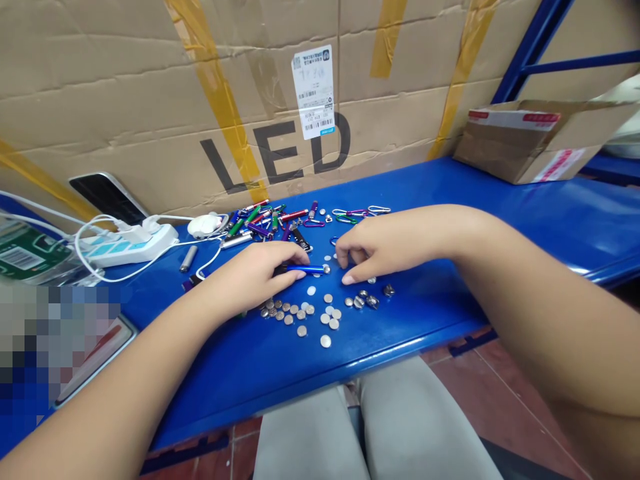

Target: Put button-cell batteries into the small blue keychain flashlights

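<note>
Slim blue metal tube (306, 269), silver-tipped, lying flat

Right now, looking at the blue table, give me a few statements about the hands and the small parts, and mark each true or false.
1. The left hand holds a blue tube. True.
2. The coin batteries sit in a tray. False: they lie loose on the blue table.
3. The right hand rests fingertips-down among the batteries. True.
4. The power strip lies to the right of both hands. False: it lies to their left.
5. The big carton behind reads LED. True.
</note>
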Available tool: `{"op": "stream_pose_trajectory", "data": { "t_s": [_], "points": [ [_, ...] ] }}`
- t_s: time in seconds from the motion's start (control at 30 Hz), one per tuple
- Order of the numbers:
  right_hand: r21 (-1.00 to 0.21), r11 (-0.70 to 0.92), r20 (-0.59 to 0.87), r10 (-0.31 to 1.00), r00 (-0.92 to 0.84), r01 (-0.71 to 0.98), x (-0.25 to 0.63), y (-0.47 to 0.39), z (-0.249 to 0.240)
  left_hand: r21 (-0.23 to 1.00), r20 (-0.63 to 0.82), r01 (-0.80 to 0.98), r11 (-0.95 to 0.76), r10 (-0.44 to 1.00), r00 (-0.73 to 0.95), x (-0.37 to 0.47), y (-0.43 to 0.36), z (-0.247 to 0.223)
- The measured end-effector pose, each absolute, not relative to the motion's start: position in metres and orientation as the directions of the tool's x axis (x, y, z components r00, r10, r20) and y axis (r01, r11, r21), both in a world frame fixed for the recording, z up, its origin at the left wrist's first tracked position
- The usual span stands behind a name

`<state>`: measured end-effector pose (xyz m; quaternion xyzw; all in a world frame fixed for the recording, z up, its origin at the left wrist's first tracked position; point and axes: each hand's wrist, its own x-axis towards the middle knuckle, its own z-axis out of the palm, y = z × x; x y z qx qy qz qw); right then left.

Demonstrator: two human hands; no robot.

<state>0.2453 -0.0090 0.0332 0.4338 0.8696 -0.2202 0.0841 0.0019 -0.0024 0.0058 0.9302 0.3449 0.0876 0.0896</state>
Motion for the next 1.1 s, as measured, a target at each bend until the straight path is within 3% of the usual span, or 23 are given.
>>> {"op": "stream_pose_trajectory", "data": {
  "t_s": [0.73, 1.1],
  "points": [
    [-0.291, 0.569, -0.302, 0.708, -0.638, 0.769, 0.242, -0.009, 0.035, 0.259, 0.107, 0.592, -0.763, 0.632, 0.767, 0.001, 0.001, 0.003],
    [-0.284, 0.657, -0.095, 0.706, -0.702, 0.699, 0.230, -0.006, 0.025, 0.260, 0.113, 0.585, -0.768, 0.626, 0.772, 0.003, 0.001, 0.003]
  ]
}}
